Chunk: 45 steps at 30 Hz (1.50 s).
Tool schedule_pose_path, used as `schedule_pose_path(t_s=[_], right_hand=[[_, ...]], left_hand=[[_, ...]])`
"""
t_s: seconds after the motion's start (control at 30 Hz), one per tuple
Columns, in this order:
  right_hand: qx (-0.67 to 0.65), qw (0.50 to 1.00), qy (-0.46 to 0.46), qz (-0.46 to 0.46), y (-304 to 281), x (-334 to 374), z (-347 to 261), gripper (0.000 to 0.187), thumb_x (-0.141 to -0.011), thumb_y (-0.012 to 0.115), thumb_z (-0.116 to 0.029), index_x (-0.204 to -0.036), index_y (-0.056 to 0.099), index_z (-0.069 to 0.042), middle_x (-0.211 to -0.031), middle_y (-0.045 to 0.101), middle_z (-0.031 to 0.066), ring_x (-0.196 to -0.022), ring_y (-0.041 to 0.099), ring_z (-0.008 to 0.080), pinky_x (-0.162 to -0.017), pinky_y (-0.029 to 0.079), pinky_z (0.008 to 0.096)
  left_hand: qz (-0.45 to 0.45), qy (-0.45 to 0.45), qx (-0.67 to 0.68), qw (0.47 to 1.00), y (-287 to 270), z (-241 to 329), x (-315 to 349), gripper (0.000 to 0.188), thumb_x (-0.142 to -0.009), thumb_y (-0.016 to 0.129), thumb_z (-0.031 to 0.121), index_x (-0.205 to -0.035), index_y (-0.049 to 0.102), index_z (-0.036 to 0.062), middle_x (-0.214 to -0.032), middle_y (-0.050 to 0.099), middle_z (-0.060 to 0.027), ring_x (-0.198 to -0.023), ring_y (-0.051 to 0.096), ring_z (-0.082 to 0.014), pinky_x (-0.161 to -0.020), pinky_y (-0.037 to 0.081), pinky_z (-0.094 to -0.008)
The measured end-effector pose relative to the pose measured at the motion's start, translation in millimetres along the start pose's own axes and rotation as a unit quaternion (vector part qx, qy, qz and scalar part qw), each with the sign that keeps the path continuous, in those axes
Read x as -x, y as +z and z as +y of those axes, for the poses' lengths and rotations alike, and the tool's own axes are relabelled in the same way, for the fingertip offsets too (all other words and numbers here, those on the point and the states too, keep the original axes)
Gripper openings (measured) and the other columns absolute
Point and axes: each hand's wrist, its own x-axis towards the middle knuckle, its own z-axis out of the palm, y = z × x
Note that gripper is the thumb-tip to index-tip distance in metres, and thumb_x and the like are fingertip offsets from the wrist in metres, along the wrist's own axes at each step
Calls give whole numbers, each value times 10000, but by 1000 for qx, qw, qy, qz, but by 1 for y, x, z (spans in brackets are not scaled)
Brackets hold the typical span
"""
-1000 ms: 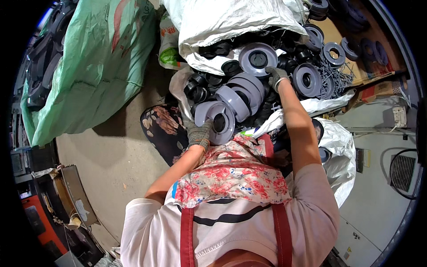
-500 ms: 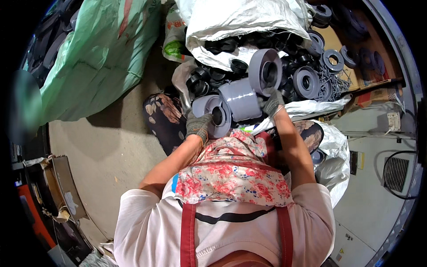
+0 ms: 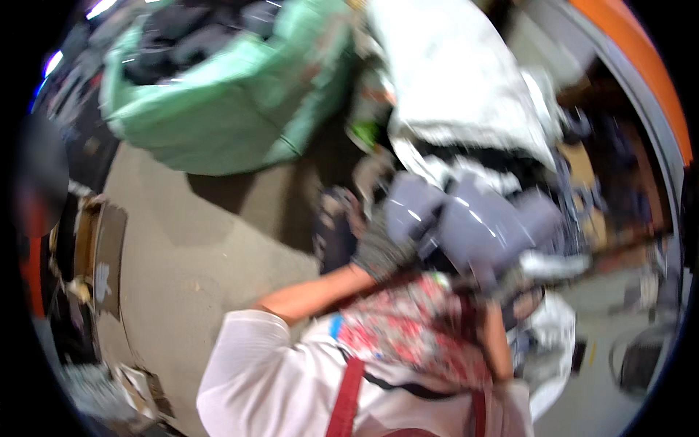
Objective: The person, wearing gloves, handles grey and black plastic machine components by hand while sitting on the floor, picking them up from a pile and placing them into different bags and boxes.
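The view is smeared by motion. A large grey plastic pipe fitting point(image 3: 477, 227) with branching round sockets is above my lap, in front of the floral apron point(image 3: 408, 328). At its left end, my left hand point(image 3: 386, 251), in a grey knit glove, closes round a grey socket piece point(image 3: 411, 207). My right hand point(image 3: 504, 285), also gloved, grips the fitting from below on the right, its fingers blurred. Another grey round section point(image 3: 540, 215) sticks out at the right. Whether these sections are all joined cannot be made out.
A green sack point(image 3: 240, 120) of dark parts stands at far left. Beyond the fitting lies a white woven sack point(image 3: 459, 80) with black parts at its mouth. Grey rings point(image 3: 582, 193) lie on cardboard at right. A cardboard box point(image 3: 109, 251) stands at left.
The view has swung left, so the scene sits farther right. The grey fitting has turned, its open ring ends no longer facing up. Both hands stay at it.
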Motion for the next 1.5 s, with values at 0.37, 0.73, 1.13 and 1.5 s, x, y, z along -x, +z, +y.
schedule_pose_path(t_s=[0.37, 0.73, 1.13, 1.5], right_hand=[[221, 717, -534, -389, 357, 23, -189, 311, -818, 544, -271, -1000, 595, -23, -865, 621, 118, -758, 593, 221, -720, 477, 328], [347, 493, -600, -526, 308, -14, -34, 247, -760, 589, -210, -937, 567, -39, -954, 575, 189, -930, 561, 328, -803, 460, 395], [528, 511, -507, -450, 122, -33, -92, 97, -733, 608, -125, -766, 622, -34, -752, 623, 118, -737, 604, 285, -692, 476, 364], [550, 661, -434, -268, -13, -111, -95, 164, -782, 563, -175, -819, 619, -25, -781, 609, 166, -746, 589, 339, -685, 470, 391]], left_hand=[[362, 227, -28, 904, -303, 93, -169, 621, -775, 656, 206, -1272, 349, -6, -1236, 456, -158, -1108, 484, -262, -929, 399, -344], [186, 301, -389, 851, -260, 36, -74, 576, -697, 680, 81, -1214, 442, -8, -1156, 515, -180, -1044, 529, -298, -934, 402, -369], [-74, 117, 12, 990, -108, 1, -79, 661, -743, 686, 83, -1309, 352, 19, -1227, 485, -114, -957, 548, -173, -838, 464, -292], [-283, 13, -191, 940, -15, -15, -66, 677, -697, 651, 184, -1305, 373, 75, -1168, 505, -204, -1056, 515, -315, -942, 377, -372]])
